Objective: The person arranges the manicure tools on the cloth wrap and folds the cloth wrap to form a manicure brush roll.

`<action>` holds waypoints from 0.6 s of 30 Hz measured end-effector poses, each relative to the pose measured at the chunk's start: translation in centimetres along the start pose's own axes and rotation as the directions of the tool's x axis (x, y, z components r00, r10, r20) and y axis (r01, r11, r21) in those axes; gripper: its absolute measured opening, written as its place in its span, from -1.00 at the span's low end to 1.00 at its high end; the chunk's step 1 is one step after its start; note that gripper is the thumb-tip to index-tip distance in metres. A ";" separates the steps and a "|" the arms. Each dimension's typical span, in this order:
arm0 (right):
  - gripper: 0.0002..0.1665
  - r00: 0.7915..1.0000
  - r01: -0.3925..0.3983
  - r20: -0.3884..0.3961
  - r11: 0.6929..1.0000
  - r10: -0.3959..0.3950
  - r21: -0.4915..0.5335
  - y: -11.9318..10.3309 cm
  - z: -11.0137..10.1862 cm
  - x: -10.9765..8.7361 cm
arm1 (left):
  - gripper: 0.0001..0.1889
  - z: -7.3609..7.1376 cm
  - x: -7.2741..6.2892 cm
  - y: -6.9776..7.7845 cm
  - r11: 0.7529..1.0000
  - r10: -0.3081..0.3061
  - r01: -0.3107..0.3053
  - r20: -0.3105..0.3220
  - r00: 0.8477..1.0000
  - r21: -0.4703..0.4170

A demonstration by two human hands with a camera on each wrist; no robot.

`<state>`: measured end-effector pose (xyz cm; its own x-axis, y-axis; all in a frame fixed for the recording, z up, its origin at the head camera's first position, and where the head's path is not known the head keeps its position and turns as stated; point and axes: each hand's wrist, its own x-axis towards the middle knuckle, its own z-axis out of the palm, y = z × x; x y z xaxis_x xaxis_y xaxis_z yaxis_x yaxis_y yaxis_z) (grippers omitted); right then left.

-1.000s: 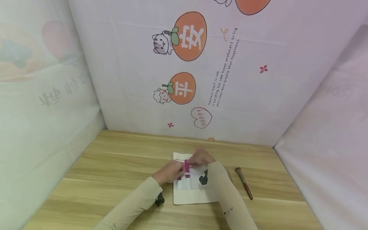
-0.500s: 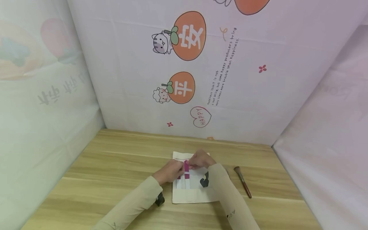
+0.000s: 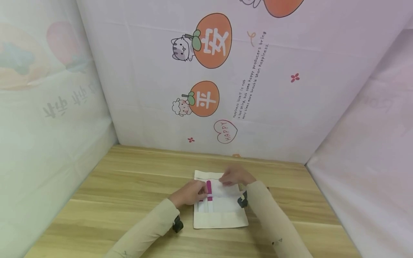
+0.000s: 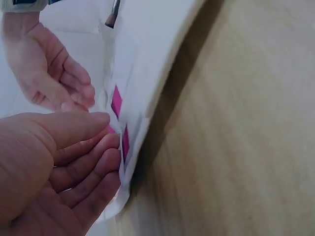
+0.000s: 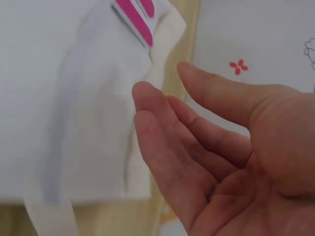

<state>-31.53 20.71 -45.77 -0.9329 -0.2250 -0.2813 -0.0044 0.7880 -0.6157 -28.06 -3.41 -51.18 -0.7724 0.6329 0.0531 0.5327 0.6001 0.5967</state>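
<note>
A flat white cloth pouch [image 3: 221, 220] lies on the table. Tucked under a white band on its left part is a magenta strip [image 3: 209, 186] with a rounded top, like a nail file; a second magenta strip [image 3: 200, 200] shows partly beside it, mostly hidden by my left hand. With thumb and curled fingers, my left hand [image 3: 190, 193] pinches the pouch's cloth at the left, close to the strips. Over the upper right of the pouch, my right hand [image 3: 235, 175] hovers; in the right wrist view its fingers are loosely bent with nothing between them.
A makeup brush [image 4: 113, 14] lies beyond the pouch in the left wrist view; in the head view my right forearm covers nearly all of it. White printed cloth walls [image 3: 155, 89] stand behind and at both sides of the wooden table [image 3: 135, 172].
My right hand has let go of the magenta strip and moved right, its forearm now covering the brush. The left hand has stayed nearly in place.
</note>
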 end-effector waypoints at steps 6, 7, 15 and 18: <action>-0.55 0.996 0.084 0.024 0.981 -0.081 -0.176 1.5 -4.3 -2.8 | -0.94 -0.6 0.2 0.2 0.999 0.044 -0.045 0.024 0.999 0.014; -0.50 0.997 0.079 0.024 0.978 -0.076 -0.195 1.9 -4.9 -3.4 | -0.94 -0.6 0.3 0.3 0.998 0.055 -0.056 0.027 0.998 0.016; -0.64 0.996 -0.016 -0.088 0.975 -0.004 -0.222 6.0 -7.2 -7.8 | -0.94 -0.8 0.9 1.2 0.995 0.094 -0.096 0.037 0.995 0.028; -0.63 0.993 -0.012 -0.117 0.980 -0.012 -0.198 7.8 -6.8 -8.6 | -0.96 -0.7 1.3 1.7 0.996 0.076 -0.078 0.043 0.996 0.043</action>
<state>-25.98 32.64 -43.14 -0.9686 -0.1654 -0.1858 -0.0647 0.8887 -0.4540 -28.40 -1.94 -49.51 -0.7137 0.6975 0.0638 0.6061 0.5694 0.5554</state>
